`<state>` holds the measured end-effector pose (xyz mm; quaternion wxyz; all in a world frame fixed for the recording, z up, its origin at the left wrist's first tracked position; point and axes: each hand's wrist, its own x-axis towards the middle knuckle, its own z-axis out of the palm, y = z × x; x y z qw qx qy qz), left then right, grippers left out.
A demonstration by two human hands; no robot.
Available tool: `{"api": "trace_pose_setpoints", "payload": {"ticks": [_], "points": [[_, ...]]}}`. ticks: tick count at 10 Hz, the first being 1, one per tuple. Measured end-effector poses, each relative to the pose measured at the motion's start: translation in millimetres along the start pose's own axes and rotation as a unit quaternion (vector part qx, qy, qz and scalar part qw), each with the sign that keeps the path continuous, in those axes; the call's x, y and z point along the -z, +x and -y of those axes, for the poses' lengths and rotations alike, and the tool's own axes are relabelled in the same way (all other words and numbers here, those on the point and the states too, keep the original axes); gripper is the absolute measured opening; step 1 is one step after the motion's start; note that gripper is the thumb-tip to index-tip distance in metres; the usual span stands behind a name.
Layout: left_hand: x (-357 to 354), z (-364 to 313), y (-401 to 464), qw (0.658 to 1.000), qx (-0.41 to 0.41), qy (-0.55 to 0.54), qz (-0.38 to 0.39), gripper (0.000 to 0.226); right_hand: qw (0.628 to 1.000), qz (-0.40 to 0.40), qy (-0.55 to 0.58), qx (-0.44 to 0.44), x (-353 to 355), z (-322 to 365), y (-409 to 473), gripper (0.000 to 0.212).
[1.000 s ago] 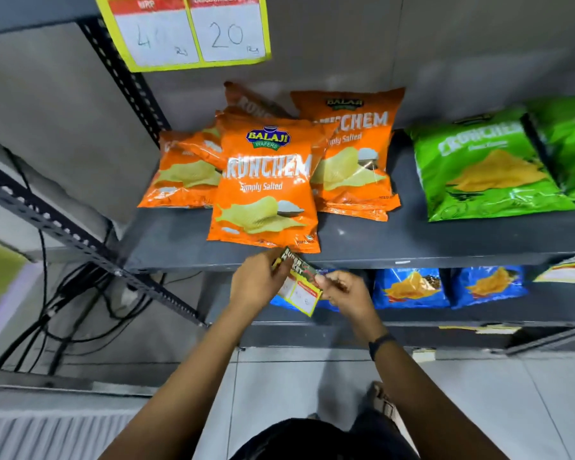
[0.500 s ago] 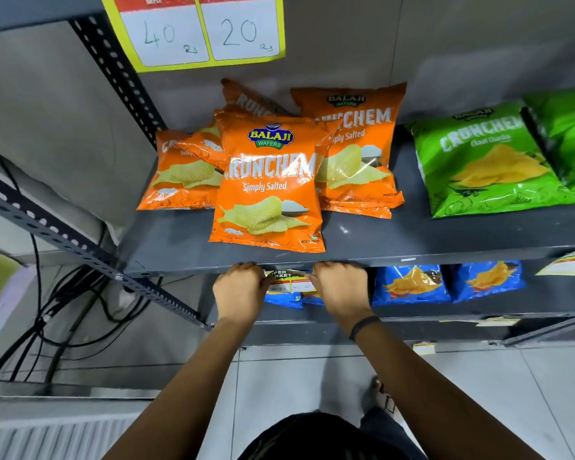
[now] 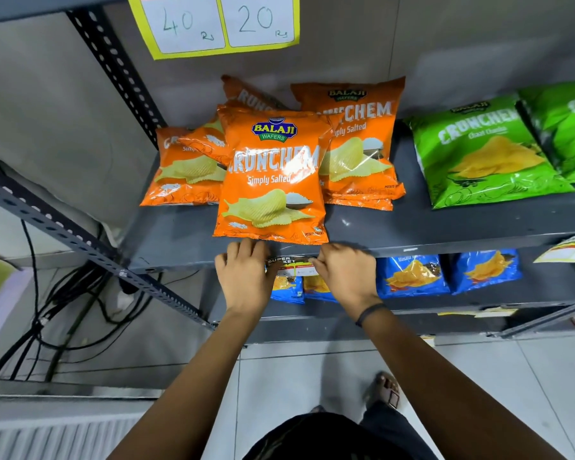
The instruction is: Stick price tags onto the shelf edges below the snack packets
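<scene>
Several orange snack packets (image 3: 271, 175) lie on a grey shelf (image 3: 395, 227). Just below the front packet, a price tag (image 3: 291, 265) with a black and white top and yellow lower part sits against the shelf's front edge (image 3: 180, 260). My left hand (image 3: 244, 277) holds its left end against the edge. My right hand (image 3: 344, 275) presses its right end with the fingertips. Most of the tag's lower part is hidden between the hands.
Green packets (image 3: 482, 154) lie on the same shelf to the right, with another tag (image 3: 568, 249) at the edge below them. Blue packets (image 3: 412, 275) fill the lower shelf. A yellow price sign (image 3: 219, 23) hangs above. Cables (image 3: 57, 310) hang at the left.
Both hands have lifted the tag from below the shelf up to the front edge. It went from hanging tilted between the hands to lying flat along the edge.
</scene>
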<state>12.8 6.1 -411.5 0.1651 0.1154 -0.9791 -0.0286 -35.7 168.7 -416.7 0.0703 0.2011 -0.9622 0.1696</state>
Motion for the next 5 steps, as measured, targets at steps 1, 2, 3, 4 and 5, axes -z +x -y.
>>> {"api": "trace_pose_setpoints", "payload": {"ticks": [1, 2, 3, 4, 5], "points": [[0, -9, 3, 0.998, -0.059, -0.032, -0.005, 0.022, 1.0, -0.009, -0.004, 0.0, -2, 1, -1, 0.025], [0, -23, 8, 0.993, -0.104, -0.06, 0.016, 0.011, 1.0, -0.011, 0.006, -0.006, -2, 0, -1, 0.023], [2, -30, 16, 0.996, -0.075, -0.045, 0.029, 0.011, 0.999, -0.017, 0.026, -0.02, 0, -3, -4, 0.019], [3, -37, 9, 0.997, -0.067, -0.004, 0.025, 0.017, 0.998, -0.039, 0.044, -0.023, 5, -7, -7, 0.017], [1, -45, 9, 0.998, -0.032, 0.02, 0.041, 0.012, 0.996, -0.047, 0.068, -0.023, 13, -11, -11, 0.016]]}}
